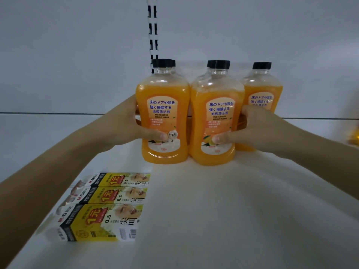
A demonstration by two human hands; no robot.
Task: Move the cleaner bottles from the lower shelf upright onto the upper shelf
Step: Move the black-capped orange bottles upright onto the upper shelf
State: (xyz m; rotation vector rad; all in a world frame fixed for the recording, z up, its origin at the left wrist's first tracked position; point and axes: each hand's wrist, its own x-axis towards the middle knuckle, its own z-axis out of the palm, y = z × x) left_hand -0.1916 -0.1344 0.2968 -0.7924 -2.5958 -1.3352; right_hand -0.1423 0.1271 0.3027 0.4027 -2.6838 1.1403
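Note:
Several orange cleaner bottles with black caps stand upright on the white shelf [213, 200]. My left hand [124, 129] grips the front left bottle [163, 105] from its left side, thumb across the label. My right hand [256, 129] grips the front right bottle [217, 98] from its right side, thumb on the lower label. The two held bottles stand side by side, touching. Behind each a further black cap shows, so more bottles stand in back. Another bottle [262, 88] stands at the right rear, partly hidden by my right hand.
Three yellow and white pen boxes [108, 204] lie flat in a column at the shelf's front left. A slotted black upright [152, 30] runs up the grey back wall. An orange object [354, 136] shows at the right edge.

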